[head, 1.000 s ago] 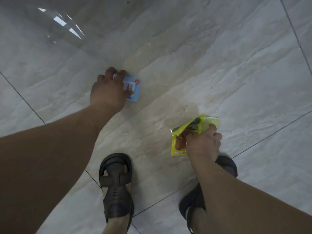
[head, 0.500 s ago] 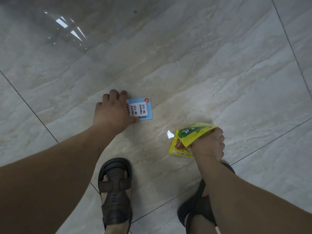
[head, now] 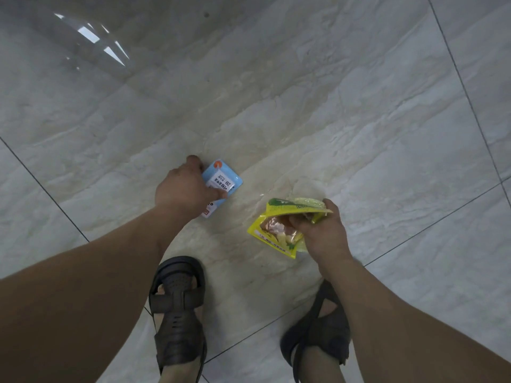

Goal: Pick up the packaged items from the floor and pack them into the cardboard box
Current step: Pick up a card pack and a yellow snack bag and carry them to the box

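My left hand (head: 184,189) grips a small light-blue packet (head: 222,179) with a white label, thumb on its near edge and fingers over its far edge, just above the floor. My right hand (head: 322,233) holds yellow-green snack pouches (head: 276,230), fingers curled into them; one pouch folds over the top of my fingers. The cardboard box is not in view.
Glossy pale marble floor tiles (head: 304,106) with dark grout lines fill the view. My two feet in dark sandals (head: 177,308) stand at the bottom, directly under my hands. A ceiling light reflects at the upper left.
My left hand has closed round the blue packet and tilted it up off the floor. My right hand has lifted the yellow pouches and turned them.
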